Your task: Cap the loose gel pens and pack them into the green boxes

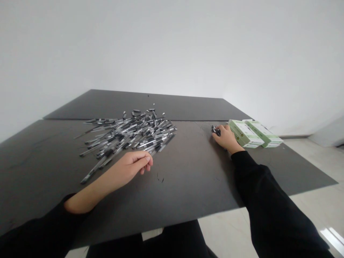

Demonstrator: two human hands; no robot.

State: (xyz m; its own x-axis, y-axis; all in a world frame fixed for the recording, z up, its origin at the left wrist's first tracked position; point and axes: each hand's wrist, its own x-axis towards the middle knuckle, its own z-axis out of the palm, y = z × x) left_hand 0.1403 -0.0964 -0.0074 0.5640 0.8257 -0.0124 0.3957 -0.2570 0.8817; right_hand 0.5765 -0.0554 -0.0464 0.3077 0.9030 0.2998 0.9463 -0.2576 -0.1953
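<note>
Stretching in from the lower left across a dark slate-grey tabletop (188,175), a bare left hand (131,167) at the end of a black-sleeved forearm (40,233), lying on its side, fingers (145,161) half-curled and pointing right, just beside the lower edge of a loose heap of slim clear-barrelled, black-tipped pens (129,138) (barrels crossing every which way, a few strays lying apart toward the far side). No pinch showing there, the inside of the curl hidden, so no telling whether anything is sitting in it. Reaching forward on the right, a bare right hand (225,139), knuckles up and wrist angled inward, closing around a small dark-and-silver bunch of what look like pens (215,130), too small to tell exactly, pressing down near the tabletop. Sitting just beside that hand, nearly touching it, two pale green-and-white cardboard boxes (255,133) lying side by side near the table's right edge, well apart from the heap.
</note>
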